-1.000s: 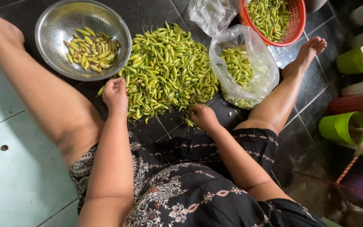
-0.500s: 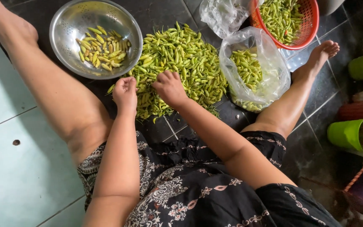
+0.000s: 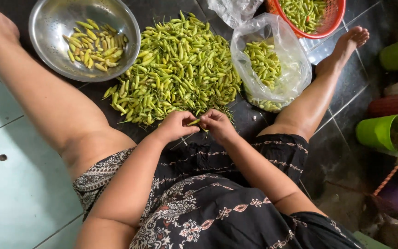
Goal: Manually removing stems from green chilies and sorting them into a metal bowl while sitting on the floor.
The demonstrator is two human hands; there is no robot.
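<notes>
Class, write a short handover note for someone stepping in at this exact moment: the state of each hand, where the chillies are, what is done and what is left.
Left hand and right hand: together over the lap, sharing a grip on one green chilli.
Pile of green chillies: on the dark floor just ahead of the hands.
Steel bowl: far left, holding a small batch of chillies.
Clear plastic bag: right of the pile, partly filled with chillies.
Red basket: top right, also holding chillies.
Done: only the few in the bowl, it seems.
Left: most of the pile.
</notes>
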